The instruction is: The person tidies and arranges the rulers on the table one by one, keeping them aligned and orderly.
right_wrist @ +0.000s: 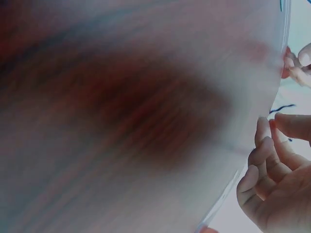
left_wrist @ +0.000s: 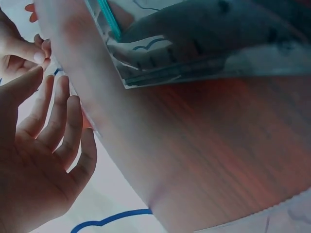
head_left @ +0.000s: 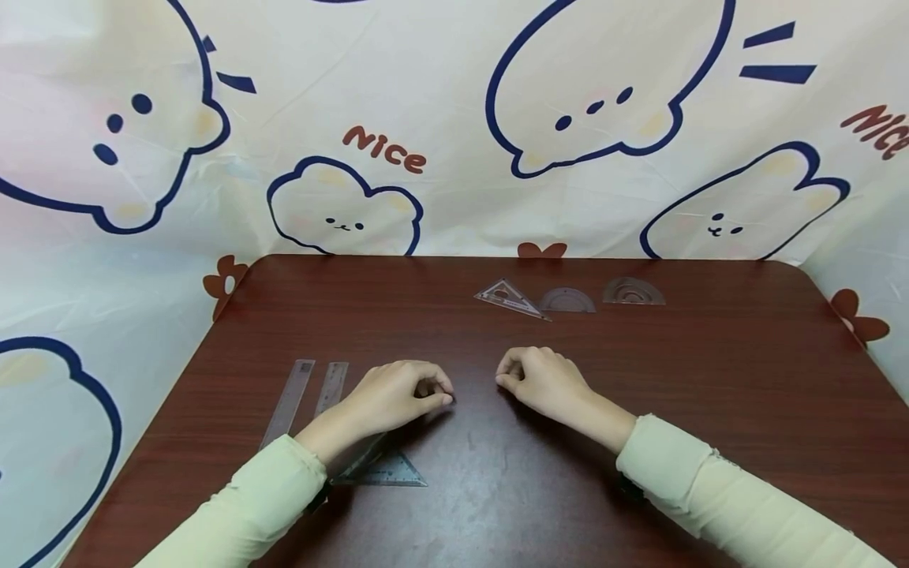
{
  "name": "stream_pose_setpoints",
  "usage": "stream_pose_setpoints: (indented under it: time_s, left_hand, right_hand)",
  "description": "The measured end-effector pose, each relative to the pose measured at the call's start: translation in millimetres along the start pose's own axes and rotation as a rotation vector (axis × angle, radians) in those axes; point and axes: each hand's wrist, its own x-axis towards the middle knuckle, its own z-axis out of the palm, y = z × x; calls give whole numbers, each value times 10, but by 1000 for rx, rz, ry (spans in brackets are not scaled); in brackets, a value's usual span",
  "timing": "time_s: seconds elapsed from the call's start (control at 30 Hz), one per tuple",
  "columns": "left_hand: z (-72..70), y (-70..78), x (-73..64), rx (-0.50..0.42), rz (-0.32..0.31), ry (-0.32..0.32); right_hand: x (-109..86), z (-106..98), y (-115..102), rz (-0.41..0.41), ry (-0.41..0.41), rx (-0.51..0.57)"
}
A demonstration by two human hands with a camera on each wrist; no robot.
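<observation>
The clear bluish plastic triangular set square (head_left: 390,473) is on the red-brown wooden bench (head_left: 710,371), near the left hand (head_left: 398,390). It looks light, stiff and slick, best pinched by opposite edges. That hand and the right hand (head_left: 545,380) are empty, fingers loosely curved.

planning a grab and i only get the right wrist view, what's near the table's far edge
Observer: A set square and two protractors.
Operator: ok and what's over on the left side
Observer: Two rulers lie to the left of the left hand.
Operator: is that hand holding anything
Observer: No, the left wrist view shows its palm bare and its fingers holding nothing.
</observation>
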Motion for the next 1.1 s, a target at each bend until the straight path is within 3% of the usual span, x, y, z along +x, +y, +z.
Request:
stream_pose_setpoints:
  time_s: [0.33, 0.7, 1.1]
  left_hand:
    - [18, -4, 146, 29, 6, 47]
    - [-5, -15, 360, 30, 21, 35]
    - [-10, -40, 628, 22, 20, 32]
  right_hand:
    - [14, -194, 282, -8, 46, 2]
    - [40, -339, 481, -8, 110, -12]
    - [134, -442, 682, 56, 140, 10]
